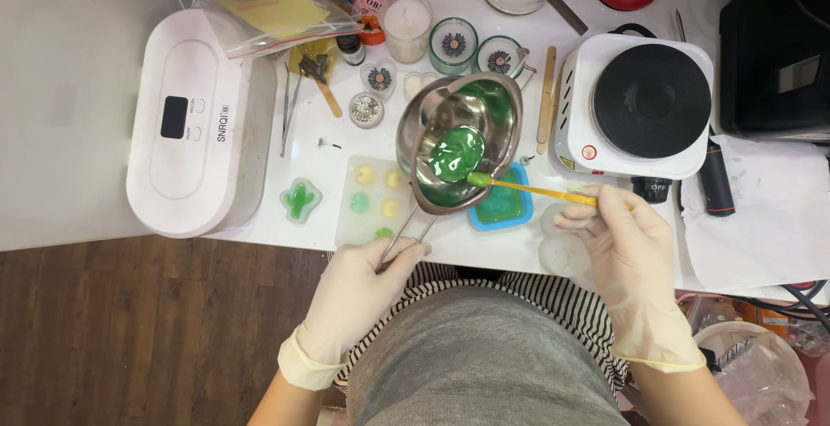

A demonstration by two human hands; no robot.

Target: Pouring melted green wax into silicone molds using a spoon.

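My gloved left hand (359,292) grips the handle of a small steel melting pot (501,106), held tilted above the table. Green liquid (456,151) pools inside the pot. My gloved right hand (627,249) holds a yellow stick (540,192) whose green-coated tip rests at the pot's lower rim. Under the pot sit a blue square mould (503,210) with green filling and a clear mould tray (367,201) holding small yellow and green shapes. A green cactus-shaped mould (300,199) lies to the left.
A white electric hot plate (644,102) stands at the right, a white rounded appliance (194,123) at the left. Small candle jars (453,44), a white candle (406,24), wooden sticks (546,98), tweezers (287,115), a plastic bag (268,7) and a black cylinder (716,180) crowd the table's far side.
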